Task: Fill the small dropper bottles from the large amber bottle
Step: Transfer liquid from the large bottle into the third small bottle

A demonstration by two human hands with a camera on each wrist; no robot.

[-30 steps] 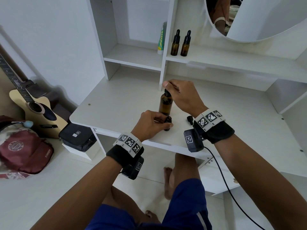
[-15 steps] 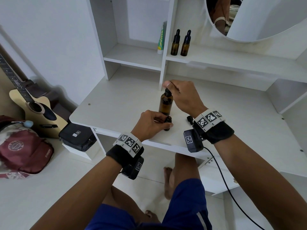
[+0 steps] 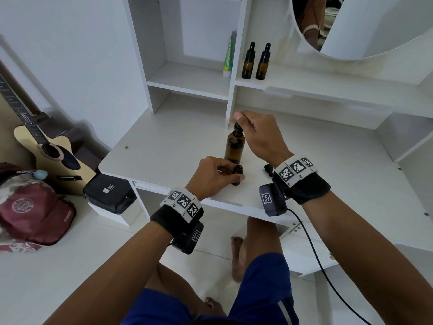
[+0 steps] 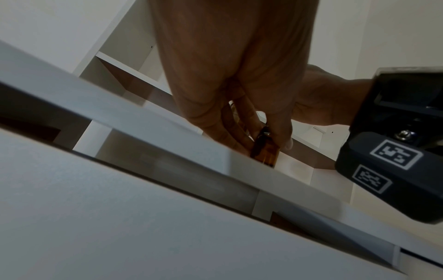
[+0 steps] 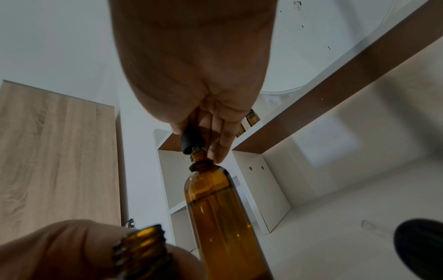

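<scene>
The large amber bottle stands upright on the white desk, partly full of liquid. My right hand pinches its black dropper cap, which sits lifted just above the bottle's threaded neck. In front of it my left hand holds a small uncapped amber bottle standing on the desk near the front edge. A small black dropper cap lies on the desk beside my right wrist.
Two capped small dropper bottles stand on the upper shelf, next to a green-striped tube. A round mirror hangs at upper right. A guitar, a red bag and a black case lie left of the desk.
My right hand has raised the dropper cap slightly off the large bottle's neck. My left hand and the small bottle have stayed in place.
</scene>
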